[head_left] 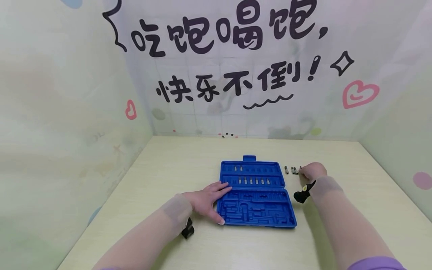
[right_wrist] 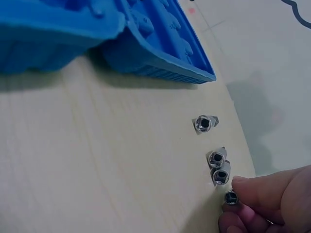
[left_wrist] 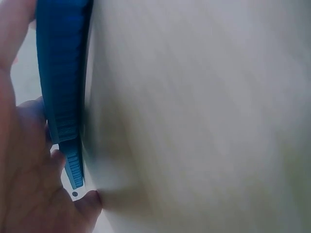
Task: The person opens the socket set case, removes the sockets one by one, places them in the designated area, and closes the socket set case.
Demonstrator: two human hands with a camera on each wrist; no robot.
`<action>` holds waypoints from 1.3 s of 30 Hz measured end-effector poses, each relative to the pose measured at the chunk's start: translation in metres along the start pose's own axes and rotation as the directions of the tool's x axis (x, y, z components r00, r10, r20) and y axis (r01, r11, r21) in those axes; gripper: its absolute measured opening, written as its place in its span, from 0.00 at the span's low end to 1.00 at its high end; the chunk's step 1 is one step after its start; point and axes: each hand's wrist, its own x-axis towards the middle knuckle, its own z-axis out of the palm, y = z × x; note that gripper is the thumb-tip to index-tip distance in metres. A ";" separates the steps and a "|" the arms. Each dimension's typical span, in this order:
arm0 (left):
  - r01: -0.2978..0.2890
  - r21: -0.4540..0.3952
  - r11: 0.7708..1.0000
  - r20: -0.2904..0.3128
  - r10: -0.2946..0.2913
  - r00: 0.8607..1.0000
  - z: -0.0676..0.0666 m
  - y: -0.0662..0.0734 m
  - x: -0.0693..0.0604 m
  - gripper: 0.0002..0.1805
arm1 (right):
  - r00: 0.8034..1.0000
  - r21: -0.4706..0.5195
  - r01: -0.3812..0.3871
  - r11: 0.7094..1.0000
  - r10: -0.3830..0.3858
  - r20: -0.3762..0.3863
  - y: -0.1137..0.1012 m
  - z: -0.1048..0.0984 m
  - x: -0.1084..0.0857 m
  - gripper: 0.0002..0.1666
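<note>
At two o'clock from the blue case [head_left: 276, 221], a metal bit [right_wrist: 231, 197] is pinched by the right hand [head_left: 314, 171]: likely light, stiff, slick, best held mid-barrel; at nine, the case is touched by the spread left hand [head_left: 206, 200].

the pale, faintly grained counter [head_left: 175, 161] carries a blue case [head_left: 256, 215], opened flat near its middle. beside the case's right side lie one small metal piece [right_wrist: 203, 124] and, farther right, two more pieces [right_wrist: 221, 175] close together.

A booth-like workspace; printed sheets [head_left: 216, 67] with lettering and hearts wall a pale tabletop [head_left: 175, 161]; three sides.
</note>
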 end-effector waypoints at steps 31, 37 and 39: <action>0.001 0.031 1.000 0.001 -0.001 1.000 0.000 0.004 0.000 0.61 | 0.999 0.106 -0.032 0.994 0.033 -0.005 -0.005 0.000 -0.006 0.20; 0.003 0.017 1.000 0.005 -0.003 1.000 -0.001 0.004 0.000 0.60 | 0.994 0.118 0.102 0.988 -0.098 -0.040 -0.024 0.004 -0.014 0.26; 0.001 0.009 1.000 0.003 -0.001 1.000 -0.001 0.004 0.000 0.60 | 0.992 0.184 0.119 0.976 -0.111 -0.052 -0.037 0.013 -0.019 0.26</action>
